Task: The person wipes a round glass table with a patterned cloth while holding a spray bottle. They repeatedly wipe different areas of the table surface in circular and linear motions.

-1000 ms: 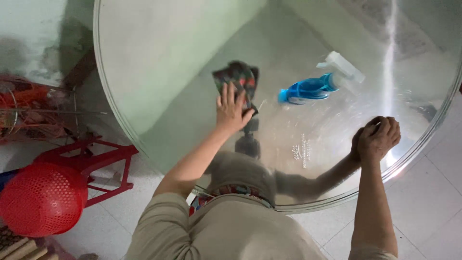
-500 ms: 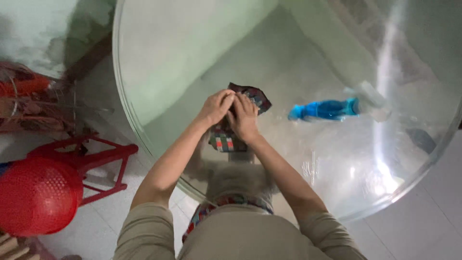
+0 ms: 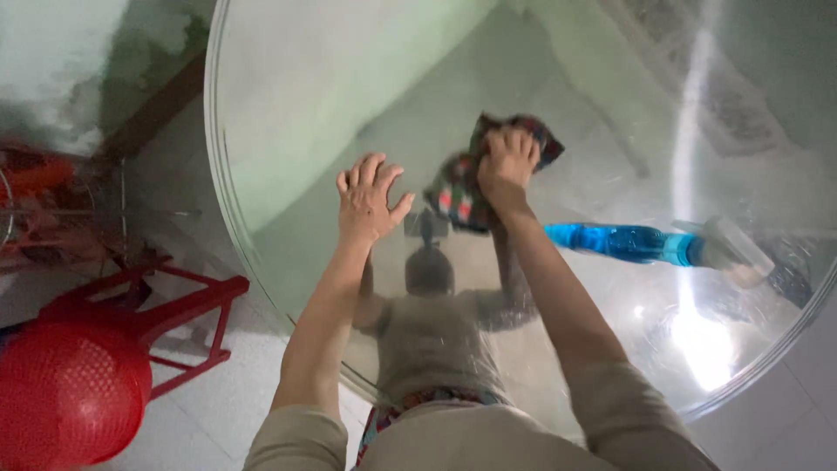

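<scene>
A: Item one, the furniture before you?

B: A round glass table (image 3: 261,262) with a metal rim; you look down through its top, which mirrors a pale green wall and ceiling.

A: Light?

B: A bright white glare (image 3: 702,344) on the glass at your lower right, with a streak running up from it.

A: Floor?

B: Pale tiles (image 3: 218,401), seen beside and under the table.

A: To your left?

B: A red plastic stool (image 3: 166,305), a red mesh basket (image 3: 61,401) just beside it, and red wire clutter (image 3: 44,209) behind, blurred.
</scene>
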